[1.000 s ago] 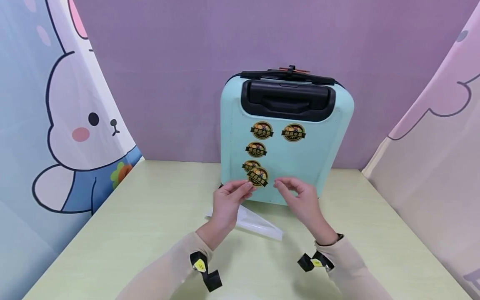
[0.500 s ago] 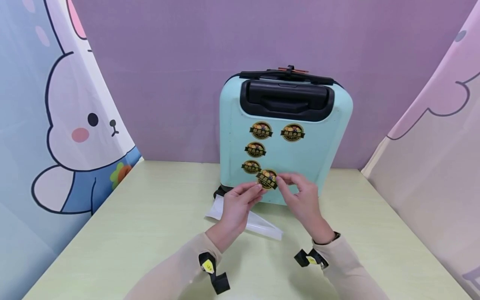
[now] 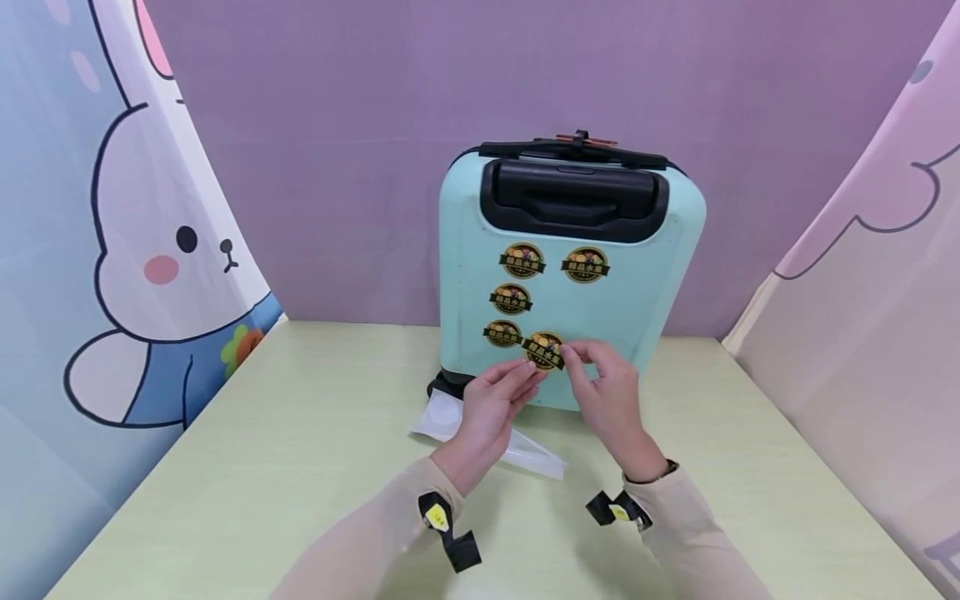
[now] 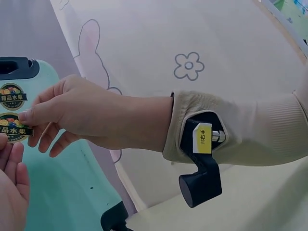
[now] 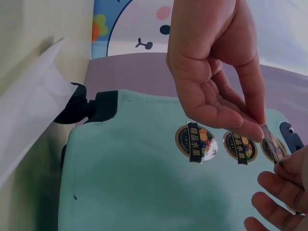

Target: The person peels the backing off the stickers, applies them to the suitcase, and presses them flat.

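A round black-and-gold sticker (image 3: 543,351) with a banner across it is held between both hands in front of a mint-green suitcase (image 3: 603,312). My left hand (image 3: 491,404) pinches its lower left edge between thumb and fingers. At the upper right edge, the thumb and forefinger of my right hand (image 3: 609,400) pinch the same sticker (image 4: 13,130). Several matching stickers lie on the suitcase: two in the upper row, including a right-hand sticker (image 3: 586,265), and a lowest sticker (image 3: 502,333) at left. Whether the held sticker touches the suitcase, I cannot tell.
On the pale table (image 3: 300,467) a white sheet (image 3: 528,454) lies in front of the suitcase, partly hidden behind the left hand. The suitcase's black handle (image 3: 577,200) is at its top. A purple backdrop (image 3: 337,167) hangs behind, with cartoon-printed cloths at both sides.
The left hand has moved right with the sticker, away from the lowest sticker on the suitcase. The right hand, earlier apart from it, now pinches its right edge.
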A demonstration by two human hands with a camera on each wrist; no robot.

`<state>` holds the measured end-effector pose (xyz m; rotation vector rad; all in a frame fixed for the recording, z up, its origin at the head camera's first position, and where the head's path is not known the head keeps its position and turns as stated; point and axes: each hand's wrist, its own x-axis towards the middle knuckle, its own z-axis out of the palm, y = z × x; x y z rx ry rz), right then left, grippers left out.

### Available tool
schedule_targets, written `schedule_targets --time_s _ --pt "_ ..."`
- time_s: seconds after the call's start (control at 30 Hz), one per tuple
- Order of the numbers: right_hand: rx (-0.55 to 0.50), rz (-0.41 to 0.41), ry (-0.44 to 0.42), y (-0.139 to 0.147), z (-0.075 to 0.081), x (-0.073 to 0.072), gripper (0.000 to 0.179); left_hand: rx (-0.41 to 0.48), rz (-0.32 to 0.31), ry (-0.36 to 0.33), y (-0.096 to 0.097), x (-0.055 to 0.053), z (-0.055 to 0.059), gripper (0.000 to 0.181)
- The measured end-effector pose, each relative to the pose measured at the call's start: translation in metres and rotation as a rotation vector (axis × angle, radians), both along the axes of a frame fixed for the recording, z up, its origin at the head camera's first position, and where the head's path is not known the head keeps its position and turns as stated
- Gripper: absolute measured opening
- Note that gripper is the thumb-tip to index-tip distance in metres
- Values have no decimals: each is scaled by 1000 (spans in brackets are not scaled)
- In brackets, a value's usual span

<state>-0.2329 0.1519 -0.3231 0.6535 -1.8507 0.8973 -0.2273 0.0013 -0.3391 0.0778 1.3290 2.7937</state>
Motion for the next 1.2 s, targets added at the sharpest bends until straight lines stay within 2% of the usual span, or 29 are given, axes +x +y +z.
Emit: schedule_targets --time_s 0.6,0.87,1.2 --pt "-17 -94 55 6 3 -18 3 8 8 -17 20 -18 3 14" --pt "-7 -133 66 13 4 -25 3 47 43 -30 33 -27 5 14" --pt "6 -191 103 20 9 -33 7 73 31 -14 42 -33 13 14"
